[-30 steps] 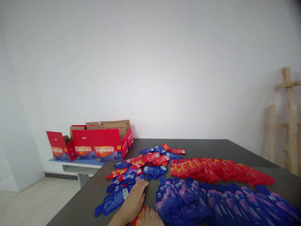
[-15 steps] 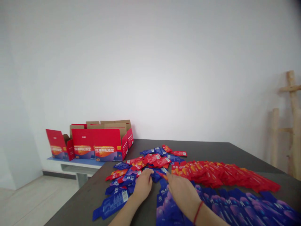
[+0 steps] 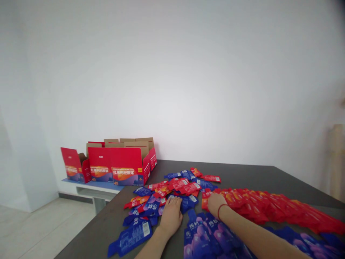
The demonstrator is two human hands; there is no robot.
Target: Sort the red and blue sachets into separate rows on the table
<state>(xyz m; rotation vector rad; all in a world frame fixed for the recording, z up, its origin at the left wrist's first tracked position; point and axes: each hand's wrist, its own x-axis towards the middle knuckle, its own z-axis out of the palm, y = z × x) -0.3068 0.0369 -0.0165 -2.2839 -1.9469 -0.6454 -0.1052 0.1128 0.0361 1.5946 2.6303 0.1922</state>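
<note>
My left hand [image 3: 171, 213] lies over the loose pile, its fingers stretched out on a blue pouch [image 3: 188, 203] with a white barcode label. Red pouches [image 3: 180, 184] and blue ones overlap around its fingertips. At the left end of a fanned row of red pouches [image 3: 250, 201] is my right hand [image 3: 215, 204], wearing a thin red wristband. Its fingers are curled down at a red pouch [image 3: 205, 202] and partly hidden behind the hand. Beneath my right forearm spreads a row of overlapping blue pouches [image 3: 202, 235], partly covered by the arm.
Open red cartons [image 3: 126, 165] with brown inner flaps stand on a low bench [image 3: 107, 194] left of the dark table [image 3: 237, 172]. One blue pouch [image 3: 134, 237] lies near the table's left edge. A wooden post [image 3: 337, 162] stands by the wall at right.
My right hand has moved right and away from me with a red pouch, from beside my left hand to the red row. The view has turned slightly left.
</note>
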